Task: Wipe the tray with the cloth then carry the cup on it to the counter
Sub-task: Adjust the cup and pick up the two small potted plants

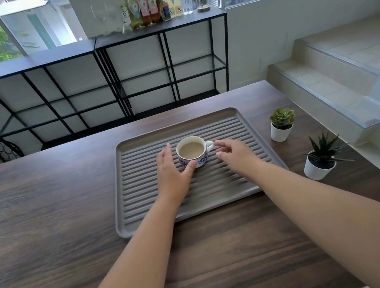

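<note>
A grey ribbed tray (143,202) lies on the dark wooden counter (45,220). In its middle stands a white cup with a blue pattern (191,151), filled with a pale milky drink, its handle pointing right. My left hand (172,172) lies against the cup's left side with fingers straight and the thumb touching the cup's front base. My right hand (232,152) hovers just right of the cup, fingers loosely bent, with one fingertip at the handle and the thumb apart from it. No cloth is in view.
Two small potted plants, one (281,125) and the other (321,158), stand right of the tray near the counter's right edge. Behind the counter are black metal shelves (166,72) with bottles (151,1) on top. Steps (336,72) rise at the right.
</note>
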{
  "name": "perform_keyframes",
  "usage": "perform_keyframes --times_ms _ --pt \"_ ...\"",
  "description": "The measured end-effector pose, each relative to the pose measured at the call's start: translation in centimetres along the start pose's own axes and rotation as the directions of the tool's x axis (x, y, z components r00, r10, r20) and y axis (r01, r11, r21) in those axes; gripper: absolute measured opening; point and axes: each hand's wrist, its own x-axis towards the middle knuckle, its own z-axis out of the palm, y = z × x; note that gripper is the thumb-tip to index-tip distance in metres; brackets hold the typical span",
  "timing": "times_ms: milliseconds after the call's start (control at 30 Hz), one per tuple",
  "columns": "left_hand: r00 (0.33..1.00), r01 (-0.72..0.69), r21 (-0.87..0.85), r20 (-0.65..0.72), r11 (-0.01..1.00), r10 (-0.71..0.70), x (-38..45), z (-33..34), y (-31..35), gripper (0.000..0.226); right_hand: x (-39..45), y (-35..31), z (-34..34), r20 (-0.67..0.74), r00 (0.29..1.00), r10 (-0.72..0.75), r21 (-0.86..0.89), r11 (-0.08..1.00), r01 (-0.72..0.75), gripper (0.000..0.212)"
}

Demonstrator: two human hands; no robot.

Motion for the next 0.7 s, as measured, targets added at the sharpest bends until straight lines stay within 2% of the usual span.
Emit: perform_keyframes --times_ms 200,333,500,600,700 --pt "0.983 -0.121 -0.103 -0.148 0.987 0.105 -2.3 0.8 2.9 0.074 -5.4 1.0 -4.0 -0.112 0.986 -0.124 -0.074 0.991 0.116 0.028" --pt "0.982 -0.185 -0.125 0.019 0.975 0.189 -3.4 2.7 5.1 0.065 -8.7 2.7 -7.1 -0.223 0.965 -0.141 -0.076 0.989 0.127 0.027" --pt "0.943 -0.266 -0.108 0.176 0.958 0.282 -3.7 6.0 6.7 0.064 -12.6 4.4 -9.5 -0.338 0.937 -0.094 -0.1 0.993 0.064 0.024" --pt "0.921 -0.243 -0.129 0.279 0.961 0.27 -3.3 7.9 7.9 0.064 -14.4 5.5 -10.3 -0.452 0.888 -0.091 -0.203 0.979 -0.003 0.02" --pt "0.901 -0.189 -0.16 0.364 0.969 0.236 -2.4 9.7 9.3 0.069 -15.9 6.7 -11.2 -0.582 0.813 -0.025 -0.192 0.975 -0.108 0.011"
